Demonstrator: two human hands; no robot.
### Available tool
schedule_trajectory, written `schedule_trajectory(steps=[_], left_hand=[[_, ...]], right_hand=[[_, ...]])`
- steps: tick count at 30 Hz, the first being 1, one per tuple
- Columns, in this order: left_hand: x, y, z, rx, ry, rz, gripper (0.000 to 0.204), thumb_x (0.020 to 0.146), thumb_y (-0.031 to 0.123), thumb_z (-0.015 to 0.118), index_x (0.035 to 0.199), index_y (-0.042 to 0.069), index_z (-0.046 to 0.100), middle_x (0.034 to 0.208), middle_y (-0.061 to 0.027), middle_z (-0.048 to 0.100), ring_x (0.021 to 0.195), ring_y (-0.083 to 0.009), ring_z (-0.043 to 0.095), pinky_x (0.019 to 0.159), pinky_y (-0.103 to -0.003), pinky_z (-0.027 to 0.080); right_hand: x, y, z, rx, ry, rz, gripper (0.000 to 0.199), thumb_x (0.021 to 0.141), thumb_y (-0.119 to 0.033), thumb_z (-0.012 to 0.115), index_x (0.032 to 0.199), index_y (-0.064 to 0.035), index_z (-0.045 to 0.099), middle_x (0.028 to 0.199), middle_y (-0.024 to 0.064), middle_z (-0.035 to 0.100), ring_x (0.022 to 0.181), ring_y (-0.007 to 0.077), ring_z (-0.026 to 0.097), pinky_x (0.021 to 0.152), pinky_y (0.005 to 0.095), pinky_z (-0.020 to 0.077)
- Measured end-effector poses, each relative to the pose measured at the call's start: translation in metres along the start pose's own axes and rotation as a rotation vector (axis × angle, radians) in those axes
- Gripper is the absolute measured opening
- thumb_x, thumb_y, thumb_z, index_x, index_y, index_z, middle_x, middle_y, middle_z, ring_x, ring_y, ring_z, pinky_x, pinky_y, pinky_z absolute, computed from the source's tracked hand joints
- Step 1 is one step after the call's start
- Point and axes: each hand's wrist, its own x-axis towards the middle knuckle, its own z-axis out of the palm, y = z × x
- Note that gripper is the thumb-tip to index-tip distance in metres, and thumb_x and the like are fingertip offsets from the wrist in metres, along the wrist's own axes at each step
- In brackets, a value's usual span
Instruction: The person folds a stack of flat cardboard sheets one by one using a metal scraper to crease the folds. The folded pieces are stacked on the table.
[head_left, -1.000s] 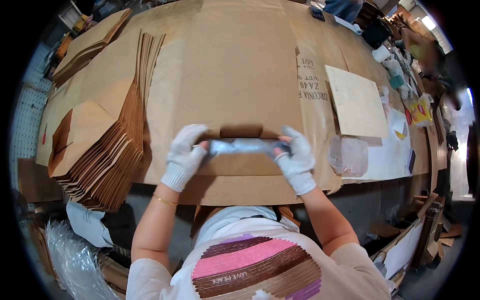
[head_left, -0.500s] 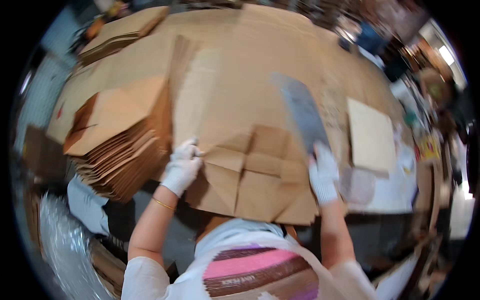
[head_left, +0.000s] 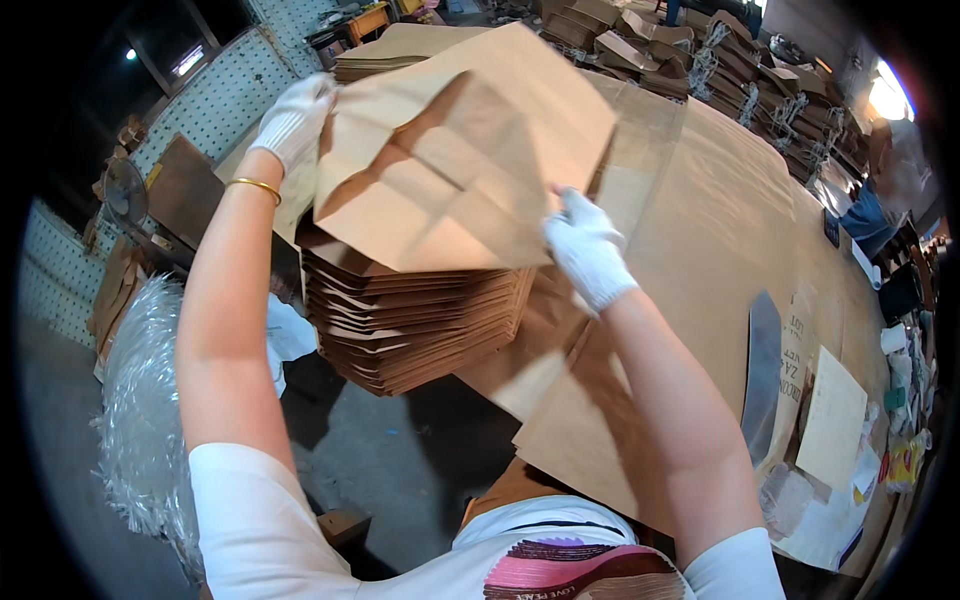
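Brown stack [head_left: 415, 335] sits left of centre. Mid-frame, right hand [head_left: 585, 245] has fingers pinched on the paper bag [head_left: 475, 150] spread over it; left hand [head_left: 295, 115], upper left, fingers curled shut on its left edge. I'd keep both sides level, no creasing.

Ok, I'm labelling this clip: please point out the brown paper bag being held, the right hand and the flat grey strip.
Brown paper bag [head_left: 465, 165]: head view, its folded end.
Right hand [head_left: 586, 244]: head view, its gloved back.
Flat grey strip [head_left: 763, 375]: head view, middle of its face.
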Motion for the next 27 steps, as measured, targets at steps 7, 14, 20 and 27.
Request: schedule_trajectory(steps=[7, 14, 20, 27], left_hand=[[-0.119, -0.173, 0.144, 0.390, -0.510, 0.012, 0.026, 0.093, 0.017, 0.058, 0.106, 0.000, 0.072, 0.115, -0.0248, 0.071, 0.108, -0.0435, 0.066, 0.094, -0.047, 0.053], [-0.135, -0.188, 0.117, -0.561, 0.075, -0.261, 0.040, 0.100, 0.024, 0.063, 0.131, -0.001, 0.063, 0.133, -0.0120, 0.063, 0.122, -0.0190, 0.058, 0.107, -0.035, 0.045], [-0.249, 0.104, 0.018, -0.396, 0.347, 0.073, 0.044, 0.110, 0.019, 0.041, 0.142, -0.009, 0.054, 0.146, -0.0199, 0.059, 0.136, -0.0282, 0.055, 0.121, -0.041, 0.036], [-0.305, 0.262, 0.183, -0.367, -0.376, 0.687, 0.048, 0.075, 0.005, 0.076, 0.122, 0.004, 0.065, 0.130, -0.0156, 0.066, 0.127, -0.0387, 0.059, 0.105, -0.046, 0.047]], right_hand=[[-0.013, 0.004, 0.076, -0.743, -0.368, -0.023, 0.031, 0.098, -0.025, 0.055, 0.123, -0.0217, 0.072, 0.125, 0.0118, 0.067, 0.120, 0.0343, 0.067, 0.100, 0.0482, 0.0542], [-0.137, 0.096, 0.005, -0.538, -0.219, -0.301, 0.050, 0.088, -0.032, 0.067, 0.129, -0.0031, 0.063, 0.142, 0.0149, 0.056, 0.131, 0.0357, 0.053, 0.108, 0.0490, 0.0438], [-0.292, 0.172, -0.146, -0.956, 0.073, 0.066, 0.068, 0.081, -0.031, 0.074, 0.134, 0.0087, 0.057, 0.151, 0.0255, 0.047, 0.140, 0.0426, 0.044, 0.119, 0.0500, 0.0348], [-0.348, 0.206, -0.210, -0.791, 0.385, 0.482, 0.066, 0.080, -0.027, 0.077, 0.134, 0.0069, 0.057, 0.137, 0.0245, 0.058, 0.126, 0.0389, 0.056, 0.108, 0.0436, 0.0453]])
